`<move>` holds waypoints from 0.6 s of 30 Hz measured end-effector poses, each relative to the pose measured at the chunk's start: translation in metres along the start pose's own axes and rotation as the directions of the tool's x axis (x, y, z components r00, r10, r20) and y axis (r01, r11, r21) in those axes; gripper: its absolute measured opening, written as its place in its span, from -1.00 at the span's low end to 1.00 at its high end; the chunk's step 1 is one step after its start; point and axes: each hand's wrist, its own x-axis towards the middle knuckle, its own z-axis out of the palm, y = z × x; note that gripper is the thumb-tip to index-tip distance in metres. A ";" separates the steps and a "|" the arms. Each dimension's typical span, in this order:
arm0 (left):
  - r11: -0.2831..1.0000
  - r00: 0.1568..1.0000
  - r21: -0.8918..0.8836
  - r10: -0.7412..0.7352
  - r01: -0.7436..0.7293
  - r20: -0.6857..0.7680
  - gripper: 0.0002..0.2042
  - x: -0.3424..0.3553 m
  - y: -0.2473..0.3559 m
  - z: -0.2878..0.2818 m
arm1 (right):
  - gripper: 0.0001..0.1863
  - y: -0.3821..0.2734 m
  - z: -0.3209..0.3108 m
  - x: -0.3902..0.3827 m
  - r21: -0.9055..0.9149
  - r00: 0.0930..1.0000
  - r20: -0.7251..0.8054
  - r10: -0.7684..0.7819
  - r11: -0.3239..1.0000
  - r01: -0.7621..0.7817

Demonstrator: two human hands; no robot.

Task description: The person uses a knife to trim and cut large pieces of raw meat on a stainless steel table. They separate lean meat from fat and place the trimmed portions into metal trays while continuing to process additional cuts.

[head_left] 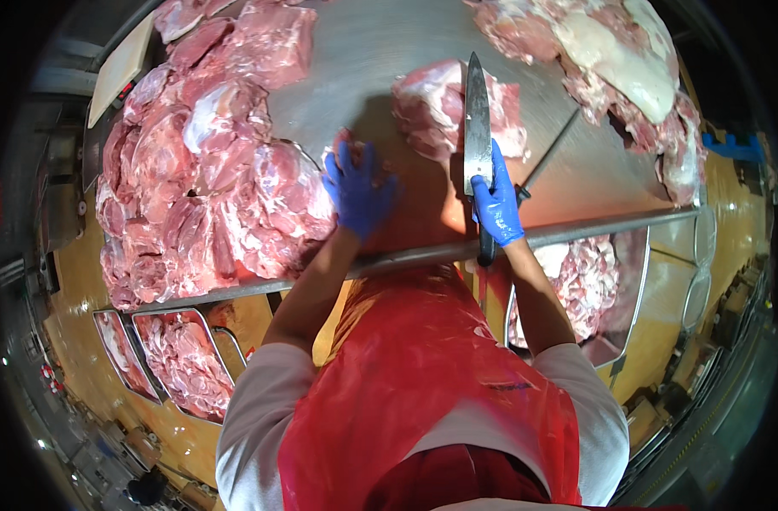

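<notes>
My right hand (498, 204), in a blue glove, is closed around a butcher knife (477, 128). Its long blade points away from me and passes over a lump of raw meat (427, 106) on the steel table (355, 51). My left hand (357, 192), gloved the same way, has its fingers spread at the right edge of a big pile of meat (227, 179). A small scrap of meat shows past its fingertips; whether the palm covers more is hidden. To the right of the knife lies a sharpening steel (553, 152) with a dark handle.
Fat-covered cuts (619, 64) lie at the table's far right. Below its rounded front rail (576, 228) are a bin of trimmings (589, 277) on the right and a meat-filled tub (184, 353) on the left. A pale board (121, 68) stands at the far left.
</notes>
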 end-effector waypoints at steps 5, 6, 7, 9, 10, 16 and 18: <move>0.995 0.997 -0.065 0.072 -0.075 -0.039 -0.73 0.035 -0.033 0.048 | -0.32 0.026 -0.033 -0.051 0.006 0.997 0.006 -0.074 0.997 0.074; 0.990 0.975 -0.050 0.122 -0.134 -0.187 -0.79 0.044 -0.039 0.057 | -0.31 0.032 -0.045 -0.058 -0.024 0.993 -0.025 -0.111 0.994 0.110; 0.984 0.982 -0.139 0.092 -0.116 -0.168 -0.83 0.051 -0.038 0.057 | -0.30 0.040 -0.057 -0.065 -0.059 0.987 -0.066 -0.144 0.988 0.140; 0.951 0.992 -0.304 0.021 -0.058 -0.123 -0.91 0.061 -0.030 0.052 | -0.28 0.051 -0.081 -0.081 -0.055 0.976 -0.147 -0.158 0.987 0.152; 0.836 0.988 -0.541 -0.140 0.088 -0.056 -0.94 0.062 -0.020 0.052 | -0.27 0.053 -0.092 -0.091 -0.013 0.972 -0.188 -0.138 0.990 0.139; 0.344 0.852 -0.800 -0.001 0.492 0.524 -0.91 0.045 0.172 -0.041 | -0.26 0.065 -0.204 -0.155 0.207 0.825 -0.503 0.258 0.963 -0.175; 0.670 0.760 -0.662 0.222 0.336 0.610 -0.77 0.024 0.264 -0.077 | -0.26 0.075 -0.246 -0.178 0.204 0.730 -0.641 0.237 0.970 -0.136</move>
